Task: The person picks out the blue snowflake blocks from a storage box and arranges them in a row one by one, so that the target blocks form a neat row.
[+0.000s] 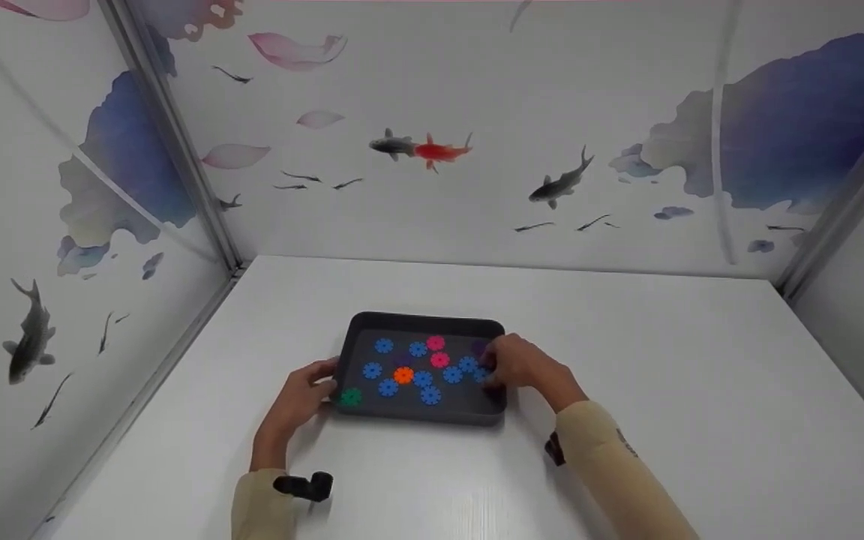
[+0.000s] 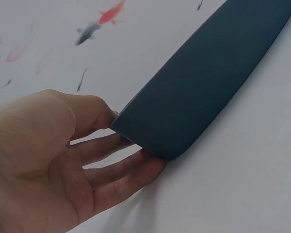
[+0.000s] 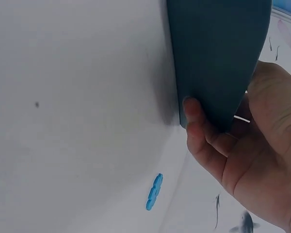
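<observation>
In the head view, the dark tray [image 1: 417, 415] sits on the white surface [image 1: 394, 487], holding blue discs [image 1: 430, 395], pink discs [image 1: 440, 361], an orange disc [image 1: 403, 375] and a green disc [image 1: 350, 397]. The left hand [image 1: 298, 399] grips its left side, the right hand [image 1: 520, 363] its right.

In the left wrist view, fingers and thumb close narrowly on the tray's end.

In the right wrist view, fingers curl against the tray's outer wall; a blue piece [image 3: 154, 192] shows apart from it.

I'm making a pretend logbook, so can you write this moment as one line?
left grip: holds tray at left | right grip: holds tray at right | inside tray: discs, several colours
</observation>
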`<state>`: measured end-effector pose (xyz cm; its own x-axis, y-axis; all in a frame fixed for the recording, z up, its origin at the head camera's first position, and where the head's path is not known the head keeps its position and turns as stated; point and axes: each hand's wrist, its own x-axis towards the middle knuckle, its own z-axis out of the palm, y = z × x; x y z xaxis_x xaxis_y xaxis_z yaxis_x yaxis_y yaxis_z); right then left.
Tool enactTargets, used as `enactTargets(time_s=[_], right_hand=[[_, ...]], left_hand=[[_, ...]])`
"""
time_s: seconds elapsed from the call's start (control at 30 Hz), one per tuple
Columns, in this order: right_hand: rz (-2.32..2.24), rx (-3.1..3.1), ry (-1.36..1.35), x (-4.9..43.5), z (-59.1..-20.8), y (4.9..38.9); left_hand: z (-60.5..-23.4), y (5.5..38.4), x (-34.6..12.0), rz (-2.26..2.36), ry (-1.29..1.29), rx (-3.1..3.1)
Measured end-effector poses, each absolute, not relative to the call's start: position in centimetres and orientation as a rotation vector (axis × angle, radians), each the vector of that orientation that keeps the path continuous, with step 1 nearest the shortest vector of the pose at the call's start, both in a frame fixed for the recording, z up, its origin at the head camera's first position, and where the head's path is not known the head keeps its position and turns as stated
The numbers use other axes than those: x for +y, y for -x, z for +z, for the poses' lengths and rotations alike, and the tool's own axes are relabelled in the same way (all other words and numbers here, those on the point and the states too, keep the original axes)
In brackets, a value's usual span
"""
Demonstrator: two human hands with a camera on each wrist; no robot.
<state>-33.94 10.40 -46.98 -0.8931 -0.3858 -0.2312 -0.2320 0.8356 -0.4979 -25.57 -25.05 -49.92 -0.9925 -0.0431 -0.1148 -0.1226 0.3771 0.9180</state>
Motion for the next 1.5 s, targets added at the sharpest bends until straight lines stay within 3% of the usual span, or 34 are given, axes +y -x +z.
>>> enactTargets(time_s=[1.0,1.5], right_hand=[[-0.591,2.827,0.478,10.4,-48.2,34.0],[-0.533,3.067,0.709,11.5,-46.7,33.3]], left_hand=[[-49.7,25.4,-24.9,1.667,0.162,2.564],[-50.0,25.6,-25.0,1.697,0.130,2.554]])
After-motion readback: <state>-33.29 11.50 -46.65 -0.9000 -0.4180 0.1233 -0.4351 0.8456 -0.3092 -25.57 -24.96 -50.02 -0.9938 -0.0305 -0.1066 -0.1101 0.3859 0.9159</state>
